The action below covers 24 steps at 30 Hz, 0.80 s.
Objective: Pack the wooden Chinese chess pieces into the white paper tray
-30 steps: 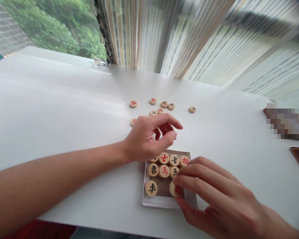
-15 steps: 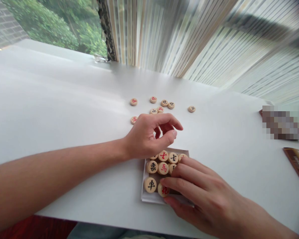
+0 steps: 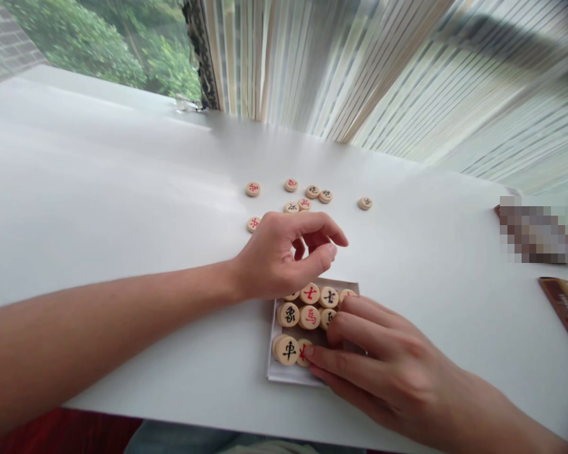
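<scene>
The left grip (image 3: 281,252) curls loosely, holding nothing, over a white bench (image 3: 99,189). Beyond it, leftward, a window (image 3: 123,50) shows greenery; straight beyond lie scattered game pieces (image 3: 312,192), then striped curtains (image 3: 307,69). Just nearer sits a filled box (image 3: 291,375). There the right grip (image 3: 397,366) touches a red-marked piece (image 3: 301,358); I cannot tell if it pinches. Rightward lies a brown leaflet (image 3: 561,309).

"Where's the red-marked disc (image 3: 301,355)?"
"Face up in the white box (image 3: 291,377), touching the right hand (image 3: 392,366)."
"The black 車 disc (image 3: 287,350)?"
"Beside it, left of that hand; loose pale discs (image 3: 291,185) lie beyond the left hand (image 3: 286,255)."
</scene>
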### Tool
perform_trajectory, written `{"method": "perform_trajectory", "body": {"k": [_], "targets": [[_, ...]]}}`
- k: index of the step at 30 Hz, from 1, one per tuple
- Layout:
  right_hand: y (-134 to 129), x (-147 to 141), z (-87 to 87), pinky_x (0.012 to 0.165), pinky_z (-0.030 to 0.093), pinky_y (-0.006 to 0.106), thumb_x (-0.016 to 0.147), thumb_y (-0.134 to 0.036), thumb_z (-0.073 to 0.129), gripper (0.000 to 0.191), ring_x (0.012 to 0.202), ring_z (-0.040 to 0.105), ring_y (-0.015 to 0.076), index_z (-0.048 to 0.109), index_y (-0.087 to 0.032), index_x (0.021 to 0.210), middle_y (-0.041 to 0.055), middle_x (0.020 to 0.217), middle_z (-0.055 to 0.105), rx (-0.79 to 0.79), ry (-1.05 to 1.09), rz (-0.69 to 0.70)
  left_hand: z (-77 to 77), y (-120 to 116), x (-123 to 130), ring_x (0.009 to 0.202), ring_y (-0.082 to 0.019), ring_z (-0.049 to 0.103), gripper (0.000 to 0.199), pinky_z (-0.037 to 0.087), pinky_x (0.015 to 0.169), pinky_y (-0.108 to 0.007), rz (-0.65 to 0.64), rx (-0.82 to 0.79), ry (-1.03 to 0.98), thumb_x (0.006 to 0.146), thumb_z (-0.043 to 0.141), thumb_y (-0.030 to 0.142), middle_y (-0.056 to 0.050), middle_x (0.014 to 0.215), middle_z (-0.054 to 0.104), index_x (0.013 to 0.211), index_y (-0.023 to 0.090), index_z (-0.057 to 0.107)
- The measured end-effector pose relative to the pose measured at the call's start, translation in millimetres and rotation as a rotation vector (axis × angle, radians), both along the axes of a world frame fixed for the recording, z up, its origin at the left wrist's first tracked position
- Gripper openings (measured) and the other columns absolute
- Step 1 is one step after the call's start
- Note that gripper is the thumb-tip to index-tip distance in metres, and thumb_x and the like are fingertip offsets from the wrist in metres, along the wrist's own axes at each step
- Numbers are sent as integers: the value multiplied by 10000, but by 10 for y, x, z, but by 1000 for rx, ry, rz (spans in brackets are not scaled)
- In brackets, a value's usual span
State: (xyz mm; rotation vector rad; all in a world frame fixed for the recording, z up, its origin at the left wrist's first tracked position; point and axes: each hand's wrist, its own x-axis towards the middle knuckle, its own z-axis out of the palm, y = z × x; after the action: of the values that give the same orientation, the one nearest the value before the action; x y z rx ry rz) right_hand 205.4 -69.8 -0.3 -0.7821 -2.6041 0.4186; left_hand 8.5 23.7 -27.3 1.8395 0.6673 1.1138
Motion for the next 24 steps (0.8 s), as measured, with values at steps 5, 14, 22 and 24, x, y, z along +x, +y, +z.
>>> {"method": "perform_trajectory", "body": {"k": [5, 14, 22, 24], "targets": [[5, -4, -10, 693, 555, 372, 1005, -97, 654, 153, 738, 608, 211, 793, -158, 987, 59, 769, 663, 27, 22, 2, 5, -1, 4, 691, -147, 710, 163, 545, 611, -256, 8, -6, 8, 880, 597, 163, -33, 753, 759, 924, 152, 754], [0, 26, -37, 733, 576, 378, 1000, -127, 690, 98, 764, 646, 214, 781, -161, 1010, 60, 794, 694, 41, 43, 6, -16, 11, 0, 694, -143, 713, 175, 539, 603, -247, 6, 22, 6, 884, 590, 158, -35, 755, 761, 933, 140, 757], [-14, -11, -40, 786, 593, 393, 996, -139, 708, 98, 766, 632, 209, 776, -123, 1065, 64, 817, 711, 23, 91, 6, -12, 9, 7, 687, -140, 712, 192, 538, 603, -245, -1, 31, -7, 885, 588, 151, -45, 751, 759, 940, 100, 766], [-8, -42, -53, 788, 596, 397, 987, -138, 720, 103, 768, 638, 212, 776, -106, 1068, 69, 824, 718, 22, 107, 6, -12, 9, 9, 685, -139, 710, 193, 538, 601, -244, 0, 36, -7, 886, 587, 147, -46, 755, 760, 941, 99, 766]]}}
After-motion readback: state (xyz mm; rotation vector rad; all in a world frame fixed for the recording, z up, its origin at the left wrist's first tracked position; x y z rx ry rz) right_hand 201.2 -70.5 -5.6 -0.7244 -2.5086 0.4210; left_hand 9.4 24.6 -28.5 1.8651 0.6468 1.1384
